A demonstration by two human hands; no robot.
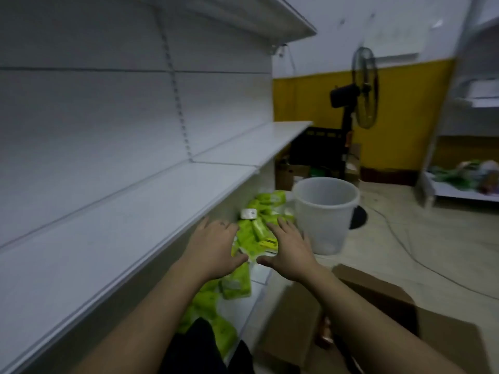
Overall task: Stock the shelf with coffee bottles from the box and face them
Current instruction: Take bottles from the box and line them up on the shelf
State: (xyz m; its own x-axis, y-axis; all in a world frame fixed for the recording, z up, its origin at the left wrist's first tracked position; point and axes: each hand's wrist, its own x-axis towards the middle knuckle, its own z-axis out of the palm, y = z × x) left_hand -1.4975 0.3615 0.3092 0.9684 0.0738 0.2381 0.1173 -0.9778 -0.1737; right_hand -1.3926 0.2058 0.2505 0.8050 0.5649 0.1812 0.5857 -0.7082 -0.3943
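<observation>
Both arms are stretched forward, and the left hand (213,249) and the right hand (290,252) are held side by side with the palms turned down. The fingers (280,226) of both hands are straight and spread, nothing is gripped by them, and the two thumbs are pointed toward each other. The hands are seen in front of a heap of bright green plastic packets (256,234), which is laid on the lowest white board under the long white metal shelf (135,225); if the packets are touched by the hands cannot be told. No bottles are seen on the visible part of this shelf, and its front edge is just beside the left hand. A small white object (248,214) is placed on top of the packets, beyond the hands. The open brown cardboard box (378,298) is standing on the floor at the right, under the right forearm, with its flaps turned outward. Inside it, a coppery-brown rounded shape (325,333) is visible; it is much blurred, so it cannot be told for certain as a coffee bottle. A translucent white plastic bucket (324,211) is set on the floor just beyond the right hand, near the end of the packets. Behind it, a black standing fan (364,87) is seen before the yellow wall (405,103), and a pale cable (405,247) is laid across the floor. A second white shelf unit (445,190) with some coloured goods is found far at the right.
</observation>
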